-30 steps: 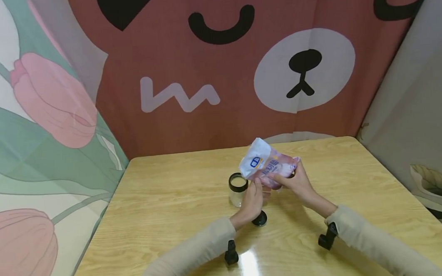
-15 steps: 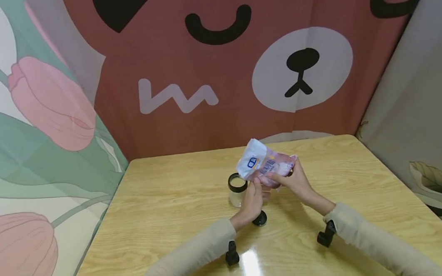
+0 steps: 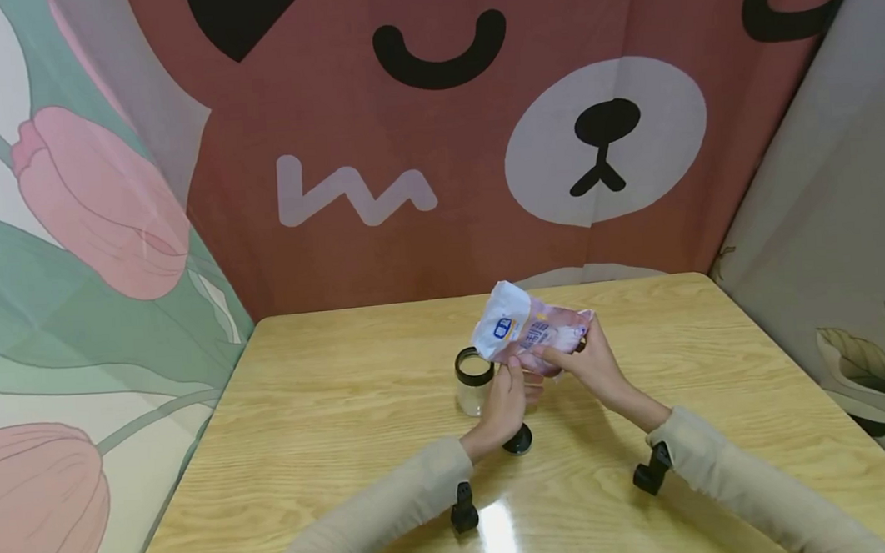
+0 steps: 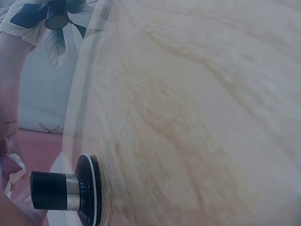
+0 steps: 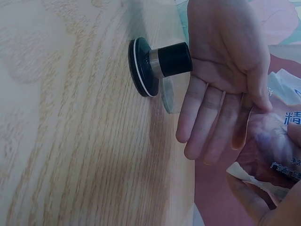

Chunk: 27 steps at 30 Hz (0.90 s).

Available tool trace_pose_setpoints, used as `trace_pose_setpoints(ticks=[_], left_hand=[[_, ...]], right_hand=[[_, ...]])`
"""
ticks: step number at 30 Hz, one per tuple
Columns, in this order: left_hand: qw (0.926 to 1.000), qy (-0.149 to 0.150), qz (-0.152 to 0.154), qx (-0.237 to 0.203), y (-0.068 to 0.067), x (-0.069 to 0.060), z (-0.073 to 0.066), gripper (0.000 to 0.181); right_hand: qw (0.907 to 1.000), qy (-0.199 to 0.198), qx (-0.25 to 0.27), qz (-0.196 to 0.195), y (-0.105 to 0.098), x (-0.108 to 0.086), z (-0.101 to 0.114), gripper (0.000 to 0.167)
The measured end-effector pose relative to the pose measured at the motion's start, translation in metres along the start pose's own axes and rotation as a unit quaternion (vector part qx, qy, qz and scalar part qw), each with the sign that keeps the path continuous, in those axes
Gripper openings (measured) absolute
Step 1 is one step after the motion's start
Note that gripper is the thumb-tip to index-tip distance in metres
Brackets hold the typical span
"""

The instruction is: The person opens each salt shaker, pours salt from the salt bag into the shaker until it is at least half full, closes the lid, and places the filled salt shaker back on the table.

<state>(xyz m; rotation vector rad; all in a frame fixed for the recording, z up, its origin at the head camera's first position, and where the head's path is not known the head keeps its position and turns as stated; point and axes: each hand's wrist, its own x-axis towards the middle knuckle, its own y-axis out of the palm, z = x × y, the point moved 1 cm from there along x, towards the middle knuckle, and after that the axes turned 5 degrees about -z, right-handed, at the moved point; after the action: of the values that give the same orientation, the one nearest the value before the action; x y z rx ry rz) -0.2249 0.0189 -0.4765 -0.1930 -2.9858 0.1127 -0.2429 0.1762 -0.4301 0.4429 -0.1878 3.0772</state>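
Note:
A pink-and-white salt bag [image 3: 535, 330] hangs tilted over the table, its white end towards the left. My right hand [image 3: 601, 364] grips its right end, thumb on the printed front. At the bag's lower edge my left hand [image 3: 503, 403] pinches it with thumb and forefinger; the other fingers [image 5: 202, 122] stretch out straight in the right wrist view. Left of that hand stands a clear jar [image 3: 473, 392] with a black rim and open mouth, partly hidden by hand and bag. Below the left hand, a black knobbed lid [image 3: 519, 439] lies on the table, knob up [image 5: 174, 60].
The wooden table [image 3: 345, 415] spreads around the hands and reflects a bright light at its front. Patterned cloths hang behind it and at both sides. A small black camera [image 3: 464, 509] sits at each wrist.
The salt bag has shifted very slightly left with its white end a little lower. Both hands keep nearly the same hold; jar and lid stay put.

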Motion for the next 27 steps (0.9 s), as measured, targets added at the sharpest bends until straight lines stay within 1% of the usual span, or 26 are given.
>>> trace_pose_setpoints(ticks=[3, 6, 9, 16, 18, 23, 27], left_hand=[[1.0, 0.002, 0.0, -0.009, -0.001, 0.0, 0.0, 0.052], [1.0, 0.003, 0.003, -0.008, -0.001, 0.0, -0.001, 0.052], [1.0, 0.002, 0.005, -0.008, -0.002, -0.001, -0.002, 0.053], [0.9999, 0.008, 0.013, -0.006, -0.003, -0.001, -0.003, 0.054], [0.9999, 0.007, 0.013, -0.007, -0.003, -0.001, -0.003, 0.054], [0.9999, -0.007, 0.01, -0.011, -0.003, 0.0, -0.004, 0.052], [0.9998, -0.012, 0.01, -0.012, -0.002, 0.001, -0.004, 0.051]], right_hand=[[1.0, -0.003, -0.001, 0.003, 0.002, -0.004, 0.014, 0.056], [0.9998, -0.016, -0.003, 0.007, 0.003, -0.006, 0.024, 0.053], [0.9998, -0.017, -0.01, 0.008, 0.003, -0.006, 0.026, 0.053], [0.9995, -0.011, -0.028, 0.004, 0.0, 0.005, 0.003, 0.058], [0.9993, -0.017, -0.032, 0.005, 0.0, 0.003, 0.009, 0.056], [0.9985, -0.029, -0.046, 0.006, 0.003, -0.004, 0.031, 0.053], [0.9973, -0.034, -0.065, 0.007, 0.003, -0.005, 0.038, 0.052]])
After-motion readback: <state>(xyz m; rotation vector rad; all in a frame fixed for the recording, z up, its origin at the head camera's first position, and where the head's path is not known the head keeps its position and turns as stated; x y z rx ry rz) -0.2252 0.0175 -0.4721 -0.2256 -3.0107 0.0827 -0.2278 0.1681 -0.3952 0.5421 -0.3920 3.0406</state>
